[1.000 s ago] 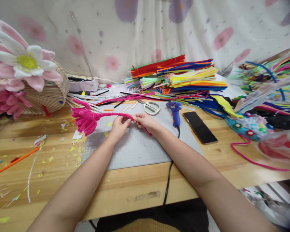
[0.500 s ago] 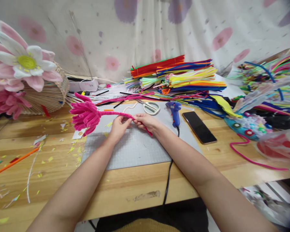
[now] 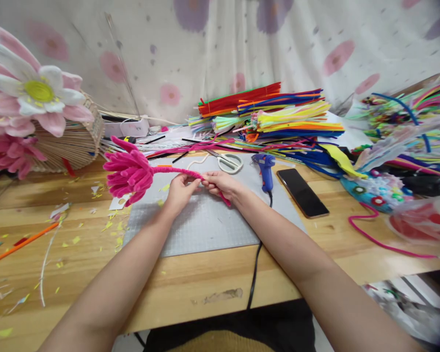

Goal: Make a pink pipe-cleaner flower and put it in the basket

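Observation:
A hot-pink pipe-cleaner flower (image 3: 129, 171) lies sideways in the air above the grey cutting mat (image 3: 201, 230), its fuzzy head to the left. Its wrapped stem (image 3: 172, 169) runs right into both hands. With thumb and fingers, my left hand (image 3: 181, 191) pinches the stem around its middle. Close beside it, my right hand (image 3: 220, 185) grips the stem further along. The stem's tail end (image 3: 225, 199) sticks out below my right hand. Fingertips partly hide the stretch of stem between the hands.
Scissors (image 3: 230, 163) and a blue glue gun (image 3: 266, 171) rest on the mat's far part. To the right lies a black phone (image 3: 302, 193). Pipe-cleaner bundles (image 3: 289, 120) are stacked behind. At left stand large fuzzy flowers (image 3: 40, 93); yellow scraps (image 3: 110, 222) litter the wood.
The flower head has shifted very slightly left. Both hands keep their hold on the stem at nearly the same spot.

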`<action>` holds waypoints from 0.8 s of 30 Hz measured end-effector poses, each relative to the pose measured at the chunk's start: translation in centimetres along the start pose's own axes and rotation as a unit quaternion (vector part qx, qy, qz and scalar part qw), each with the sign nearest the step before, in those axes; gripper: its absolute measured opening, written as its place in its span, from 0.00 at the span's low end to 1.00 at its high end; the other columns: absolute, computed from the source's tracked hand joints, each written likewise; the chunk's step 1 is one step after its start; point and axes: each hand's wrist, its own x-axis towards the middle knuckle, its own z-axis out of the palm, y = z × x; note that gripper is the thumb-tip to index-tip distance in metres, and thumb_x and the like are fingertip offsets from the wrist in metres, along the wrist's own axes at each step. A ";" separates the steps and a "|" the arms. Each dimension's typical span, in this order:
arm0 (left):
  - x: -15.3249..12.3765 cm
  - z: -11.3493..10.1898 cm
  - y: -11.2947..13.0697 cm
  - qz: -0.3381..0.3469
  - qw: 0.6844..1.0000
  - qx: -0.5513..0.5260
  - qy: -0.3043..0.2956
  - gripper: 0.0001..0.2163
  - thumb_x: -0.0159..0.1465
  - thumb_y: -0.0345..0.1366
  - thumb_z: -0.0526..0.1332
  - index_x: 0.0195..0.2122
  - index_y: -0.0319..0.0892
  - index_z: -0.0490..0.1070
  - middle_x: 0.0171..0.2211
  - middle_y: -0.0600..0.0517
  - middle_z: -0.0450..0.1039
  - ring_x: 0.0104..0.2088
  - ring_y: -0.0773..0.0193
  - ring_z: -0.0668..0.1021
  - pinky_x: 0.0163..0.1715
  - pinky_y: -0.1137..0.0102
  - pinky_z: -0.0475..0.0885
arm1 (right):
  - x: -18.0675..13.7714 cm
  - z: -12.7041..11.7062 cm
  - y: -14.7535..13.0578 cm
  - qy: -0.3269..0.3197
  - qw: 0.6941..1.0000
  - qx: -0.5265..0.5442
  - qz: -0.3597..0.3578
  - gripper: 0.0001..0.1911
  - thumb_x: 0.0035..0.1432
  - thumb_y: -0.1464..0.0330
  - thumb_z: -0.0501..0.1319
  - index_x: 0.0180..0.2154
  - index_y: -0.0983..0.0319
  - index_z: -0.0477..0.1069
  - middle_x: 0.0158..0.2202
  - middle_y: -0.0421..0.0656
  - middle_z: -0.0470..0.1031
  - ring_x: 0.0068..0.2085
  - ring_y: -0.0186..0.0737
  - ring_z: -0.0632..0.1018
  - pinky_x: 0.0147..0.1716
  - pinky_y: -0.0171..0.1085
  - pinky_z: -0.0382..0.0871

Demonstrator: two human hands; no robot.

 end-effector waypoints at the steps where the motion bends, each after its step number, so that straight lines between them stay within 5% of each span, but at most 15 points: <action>1: 0.0 0.0 0.0 -0.001 1.000 -0.001 0.002 0.15 0.44 0.38 0.69 0.30 0.36 0.71 0.28 0.50 0.74 0.29 0.65 0.76 0.29 0.69 0.74 | 0.0 0.0 0.0 0.001 1.000 0.001 0.000 0.08 0.50 0.74 0.61 0.25 0.66 0.62 0.15 0.32 0.62 0.14 0.18 0.53 0.11 0.23 0.38; 24: -0.1 0.1 0.2 -0.031 0.999 -0.016 0.034 0.10 0.44 0.34 0.68 0.27 0.37 0.72 0.25 0.51 0.74 0.27 0.65 0.76 0.32 0.66 0.75 | 0.1 0.3 0.6 0.003 1.000 0.012 -0.010 0.08 0.49 0.74 0.61 0.24 0.65 0.61 0.16 0.32 0.62 0.14 0.19 0.52 0.11 0.23 0.38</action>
